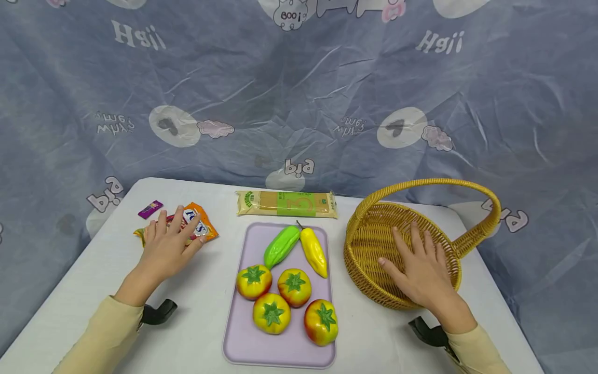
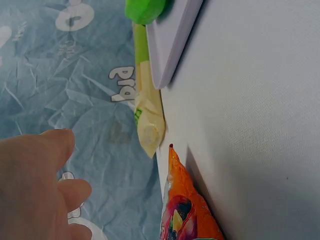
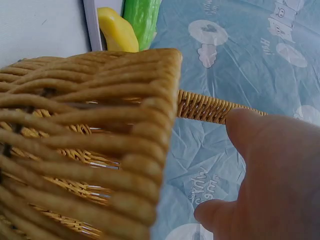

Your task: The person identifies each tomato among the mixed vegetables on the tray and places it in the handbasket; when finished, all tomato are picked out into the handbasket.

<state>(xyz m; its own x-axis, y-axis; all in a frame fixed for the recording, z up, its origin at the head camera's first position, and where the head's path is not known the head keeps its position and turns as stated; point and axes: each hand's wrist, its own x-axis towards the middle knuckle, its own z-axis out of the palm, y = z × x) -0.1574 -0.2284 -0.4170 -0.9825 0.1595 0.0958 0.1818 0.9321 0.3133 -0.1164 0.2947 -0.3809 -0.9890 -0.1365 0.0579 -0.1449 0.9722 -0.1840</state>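
My left hand hovers over an orange snack bag, fingers spread and partly hiding it. In the left wrist view the bag stands out below and to the right of the fingers, which hold nothing. Over the mouth of a woven wicker basket is my right hand, its fingers spread and holding nothing. The right wrist view has the basket's woven wall close by on the left, with thumb and fingers above the rim. The basket's tall arched handle rises behind that hand.
Between the hands lies a lilac tray with several yellow-red fruits, a green cucumber-shaped vegetable and a yellow pepper-shaped one. Behind it is a long noodle packet. A small purple packet lies far left; a grey-blue cloth hangs behind.
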